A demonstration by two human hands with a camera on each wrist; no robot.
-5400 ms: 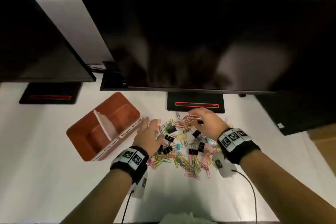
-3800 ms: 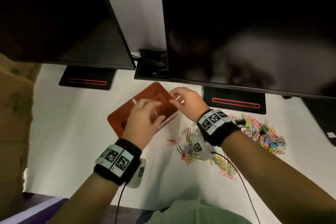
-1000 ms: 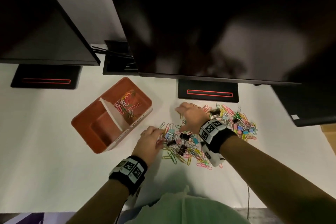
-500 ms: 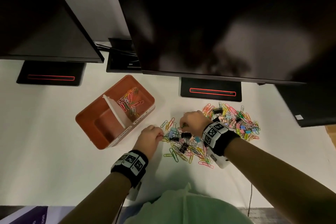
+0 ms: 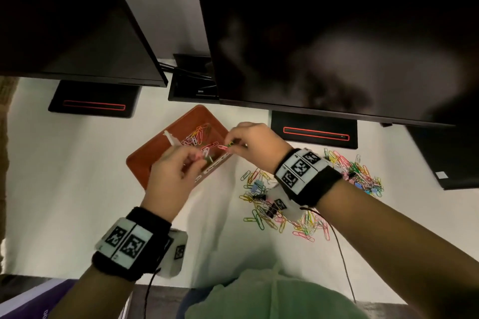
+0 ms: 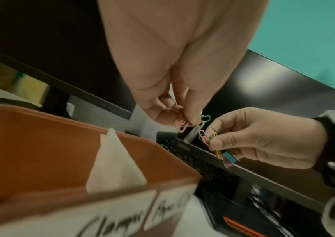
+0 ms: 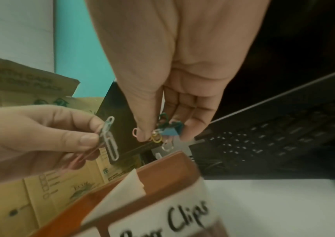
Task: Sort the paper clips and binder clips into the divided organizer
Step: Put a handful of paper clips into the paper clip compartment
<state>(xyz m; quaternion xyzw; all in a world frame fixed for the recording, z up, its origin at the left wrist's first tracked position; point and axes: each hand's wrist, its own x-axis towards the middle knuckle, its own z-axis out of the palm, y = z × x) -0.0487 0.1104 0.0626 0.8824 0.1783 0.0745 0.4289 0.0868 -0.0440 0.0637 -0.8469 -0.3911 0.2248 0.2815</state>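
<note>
In the head view, both hands are hovering over the brown organizer point(image 5: 145, 163), above its far compartment, where some paper clips point(image 5: 198, 136) are already lying. The left hand point(image 5: 172, 176) is pinching a few clips between thumb and fingers, and the right hand point(image 5: 255, 145) is pinching a small bunch too. The rest of the pile point(image 5: 285, 210) is lying on the white table point(image 5: 64, 189), to the right of the organizer, with black binder clips mixed in it.

In the left wrist view, the left thumb and fingers point(image 6: 190, 112) are closing on pink, white and green clips, which are hanging down loosely. The white divider point(image 6: 113, 163) is standing just below.

In the right wrist view, the right hand point(image 7: 174, 80) is holding several clips together with one blue binder clip point(image 7: 171, 131), all caught between thumb and fingertips. The label below reads "Clips".

The paper clips are probably very light, thin and smooth, and they are hooking on each other, so a pinch on the flat sides seems best. The binder clip looks stiffer and heavier; it probably needs holding at its body and separating, since it belongs in the other compartment.
</note>
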